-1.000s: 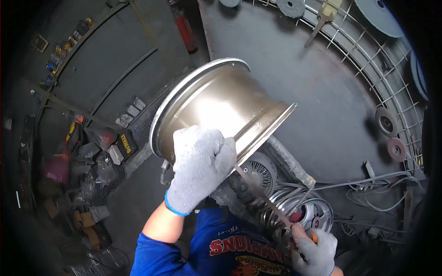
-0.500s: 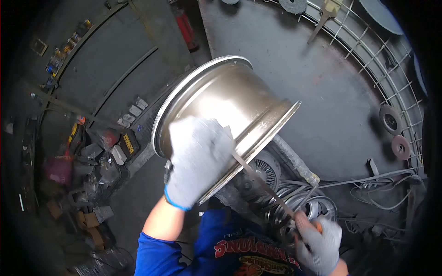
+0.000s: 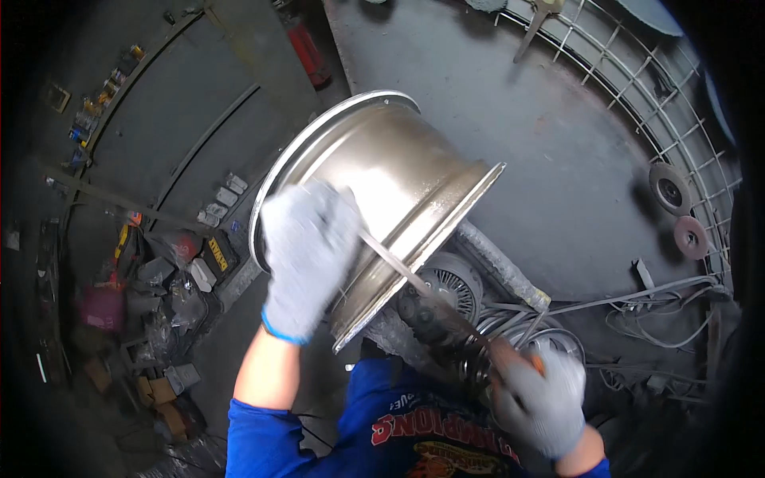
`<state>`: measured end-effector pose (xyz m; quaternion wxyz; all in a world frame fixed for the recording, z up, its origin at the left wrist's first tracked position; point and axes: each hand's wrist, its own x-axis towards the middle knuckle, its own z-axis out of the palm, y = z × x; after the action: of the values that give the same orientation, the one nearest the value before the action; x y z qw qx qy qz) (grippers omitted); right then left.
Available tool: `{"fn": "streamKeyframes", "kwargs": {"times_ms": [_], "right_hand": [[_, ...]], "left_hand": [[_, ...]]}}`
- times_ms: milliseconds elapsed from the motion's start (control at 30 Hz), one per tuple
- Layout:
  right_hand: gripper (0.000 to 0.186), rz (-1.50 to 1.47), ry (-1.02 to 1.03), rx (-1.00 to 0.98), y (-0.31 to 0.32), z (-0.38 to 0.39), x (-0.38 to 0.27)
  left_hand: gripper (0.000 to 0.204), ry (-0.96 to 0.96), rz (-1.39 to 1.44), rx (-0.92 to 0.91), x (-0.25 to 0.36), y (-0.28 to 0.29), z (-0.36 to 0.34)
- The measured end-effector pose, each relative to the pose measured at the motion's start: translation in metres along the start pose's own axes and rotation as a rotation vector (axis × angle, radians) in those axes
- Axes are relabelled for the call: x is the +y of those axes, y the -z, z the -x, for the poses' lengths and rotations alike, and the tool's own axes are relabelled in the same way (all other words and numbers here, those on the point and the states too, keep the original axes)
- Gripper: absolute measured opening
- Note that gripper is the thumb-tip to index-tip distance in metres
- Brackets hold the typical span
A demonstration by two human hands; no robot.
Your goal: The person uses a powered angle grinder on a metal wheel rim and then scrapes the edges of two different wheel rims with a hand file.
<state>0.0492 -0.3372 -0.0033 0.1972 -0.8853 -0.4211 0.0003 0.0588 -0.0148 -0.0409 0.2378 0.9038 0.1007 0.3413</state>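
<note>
A silvery wheel rim point(image 3: 390, 163) lies on its side in front of me, its barrel facing up. My left hand point(image 3: 312, 255), in a grey glove with a blue cuff, is closed over the barrel around the far end of a long flat file point(image 3: 406, 272). The file slants down to the right across the rim's near lip. My gloved right hand point(image 3: 543, 398) grips the file's other end, where a bit of orange shows. Both hands are a little blurred, and the left hand hides the file's tip.
A bar-like support point(image 3: 504, 267) shows under the rim. More wheels, one with a spoked face point(image 3: 448, 291), lie below. A wire rack point(image 3: 610, 56) with grinding discs point(image 3: 669, 190) curves along the right. Cables point(image 3: 653, 319) and cluttered boxes point(image 3: 163, 394) lie around.
My left hand has slid left over the barrel, and the file has travelled with it, reaching further across the rim. My right hand has followed slightly left. The whole view has shifted a little.
</note>
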Motion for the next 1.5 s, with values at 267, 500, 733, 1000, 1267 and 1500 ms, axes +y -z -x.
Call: {"fn": "streamKeyframes", "kwargs": {"times_ms": [267, 500, 733, 1000, 1267, 1500], "right_hand": [[0.030, -0.019, -0.028, -0.079, 0.010, -0.002, -0.003], [0.039, -0.071, -0.020, 0.049, -0.017, -0.031, 0.005], [0.047, -0.118, -0.096, -0.132, 0.006, 0.002, -0.001], [0.040, -0.208, -0.163, -0.032, -0.013, -0.039, 0.000], [0.043, -0.189, -0.209, -0.130, 0.022, 0.031, -0.011], [0.047, -0.191, -0.085, 0.052, -0.005, -0.046, 0.000]], "left_hand": [[0.034, 0.093, -0.004, -0.111, 0.009, 0.010, 0.004], [0.035, 0.020, -0.057, -0.018, -0.013, 0.004, -0.028], [0.030, -0.032, -0.079, -0.122, 0.011, 0.012, -0.009], [0.039, 0.101, -0.019, 0.028, -0.020, 0.000, -0.042], [0.031, -0.218, -0.063, -0.213, 0.033, 0.007, 0.003], [0.034, -0.074, -0.165, 0.023, -0.027, -0.005, -0.038]]}}
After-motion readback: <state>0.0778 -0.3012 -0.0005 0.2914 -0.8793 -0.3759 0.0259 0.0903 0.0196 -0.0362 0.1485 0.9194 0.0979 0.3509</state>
